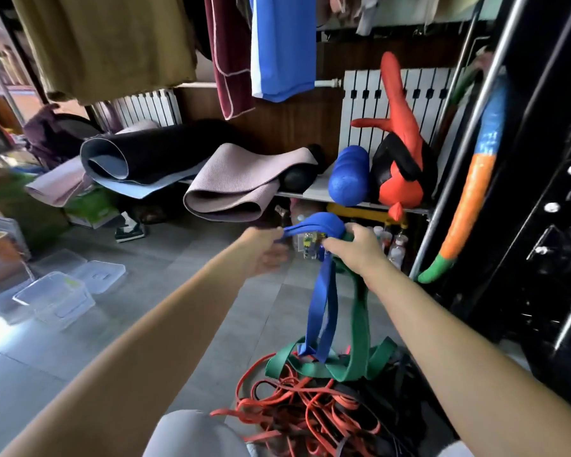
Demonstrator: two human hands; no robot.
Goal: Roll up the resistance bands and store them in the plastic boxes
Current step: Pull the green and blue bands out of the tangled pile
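Spanning the gap between both raised hands, the blue band [320,225] is bunched into a soft, rounded wad at the top. The left hand [266,250] pinches one flat end of it with curled fingers, drawing a short stretch taut. The right hand [356,255] is closed around the wad's other side. Two flat blue strands hang from that grip down to the pile below.

A wider green band [360,324] also runs up into the right hand's grasp and drops beside the blue strands. Its lower part lies in broad, matte loops on top of the heap. Thin red bands [294,407] tangle under it like flat cords. Black bands [393,390] lie among them and are hard to trace. The whole heap rests on the grey tiled floor [178,308], just in front of the person's knees.

The clear plastic boxes [55,298] sit on the floor well to the left of the hands. They are rectangular, with round corners. Two translucent lids [99,275] lie flat just behind them.

Ribbed, loosely rolled mats [238,186] lie on a low shelf beyond the hands. A bumpy blue foam roller [350,174] stands at the right end of the shelf.
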